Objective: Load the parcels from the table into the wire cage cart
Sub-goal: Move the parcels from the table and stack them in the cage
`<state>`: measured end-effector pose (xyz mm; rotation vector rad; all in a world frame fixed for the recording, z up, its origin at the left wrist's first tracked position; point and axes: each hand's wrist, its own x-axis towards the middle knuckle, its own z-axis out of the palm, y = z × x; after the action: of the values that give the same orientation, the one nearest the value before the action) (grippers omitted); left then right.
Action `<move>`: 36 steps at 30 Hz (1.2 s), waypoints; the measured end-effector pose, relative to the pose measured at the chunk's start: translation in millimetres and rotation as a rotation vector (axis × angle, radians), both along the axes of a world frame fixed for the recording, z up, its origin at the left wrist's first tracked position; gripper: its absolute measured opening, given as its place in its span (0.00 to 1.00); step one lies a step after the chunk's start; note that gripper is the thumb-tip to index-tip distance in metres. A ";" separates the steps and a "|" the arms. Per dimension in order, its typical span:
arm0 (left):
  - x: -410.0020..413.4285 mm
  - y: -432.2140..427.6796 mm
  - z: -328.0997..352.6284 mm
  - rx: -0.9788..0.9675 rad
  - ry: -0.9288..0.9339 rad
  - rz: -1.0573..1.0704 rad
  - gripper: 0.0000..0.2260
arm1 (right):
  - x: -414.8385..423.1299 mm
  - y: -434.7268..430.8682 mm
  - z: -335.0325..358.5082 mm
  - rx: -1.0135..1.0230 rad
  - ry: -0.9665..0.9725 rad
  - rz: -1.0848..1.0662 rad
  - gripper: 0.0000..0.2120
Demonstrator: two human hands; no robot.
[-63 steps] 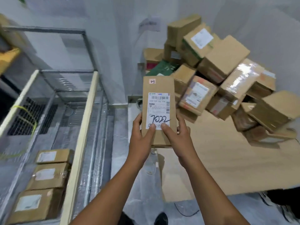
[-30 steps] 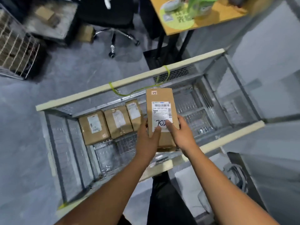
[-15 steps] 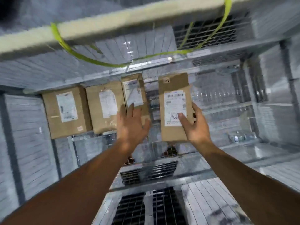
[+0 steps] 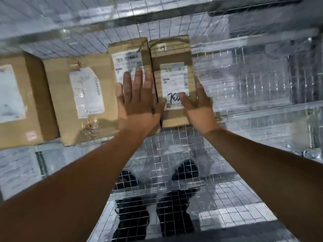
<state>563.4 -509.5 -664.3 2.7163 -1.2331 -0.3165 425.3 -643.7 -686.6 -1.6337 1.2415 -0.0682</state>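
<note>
I am looking down into the wire cage cart (image 4: 244,84). A narrow brown parcel (image 4: 172,55) with a white label and handwritten digits lies on the cart's mesh floor, at the right end of a row of parcels. My right hand (image 4: 198,106) grips its right edge, thumb on the label. My left hand (image 4: 138,102) lies flat with fingers spread on the neighbouring labelled parcel (image 4: 128,55), its thumb against the narrow parcel's left edge. The table is out of view.
Two larger brown parcels (image 4: 82,95) (image 4: 17,102) sit further left in the same row against the cart's far wall. Bare mesh floor (image 4: 174,145) stretches in front of the row and to its right. Dark shoes (image 4: 132,215) show through the mesh below.
The narrow parcel has gone from held in mid-air over the cart down to the floor beside the row. My left hand has left it and now rests on the neighbouring parcel.
</note>
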 end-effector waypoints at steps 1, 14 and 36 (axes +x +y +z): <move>0.5 1.5 -0.8 0.014 -0.014 -0.001 0.36 | -0.7 0.2 -3.5 0.001 0.033 0.016 0.35; 17.5 -22.9 56.5 0.427 0.255 -0.021 0.41 | 7.4 -25.3 47.4 -0.088 0.446 0.393 0.42; -86.1 85.0 520.2 0.004 0.817 -0.334 0.32 | -149.0 196.3 565.1 -0.275 0.429 -0.404 0.41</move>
<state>477.3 -424.5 -144.0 1.9733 -1.3597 -1.2934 276.3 -447.5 -121.5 -1.6545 1.9554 -0.1502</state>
